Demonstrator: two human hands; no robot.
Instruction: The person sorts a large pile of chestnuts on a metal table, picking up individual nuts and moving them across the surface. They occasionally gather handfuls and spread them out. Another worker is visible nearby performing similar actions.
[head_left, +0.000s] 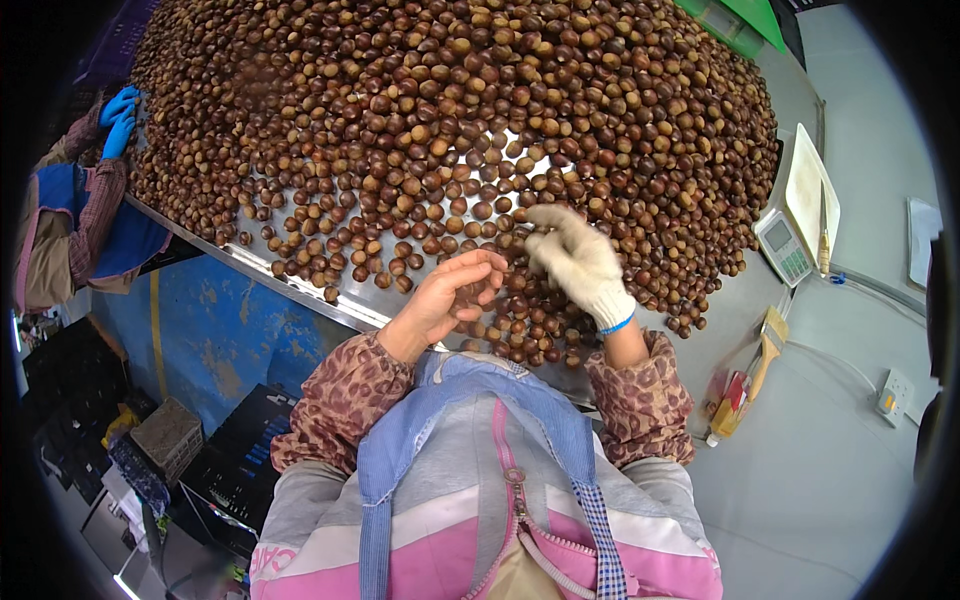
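A broad heap of brown chestnuts (465, 97) covers much of a metal table (360, 292) in front of me. My left hand (450, 289), bare, hovers over the near chestnuts with its fingers loosely curled; whether a nut lies inside the curl cannot be made out. To its right, my right hand (577, 262) wears a white knitted glove and is blurred. Its thumb and fingers are spread above the nuts, with nothing visibly gripped. A smaller cluster of chestnuts (536, 330) lies below and between my hands, close to my body.
At the right stand a digital scale (787, 217) and a wooden-handled brush (769, 349). A white power socket (895, 397) sits farther right. Blue-gloved hands (120, 120) of another person rest at the table's left edge. A green container (731, 22) is at the top right.
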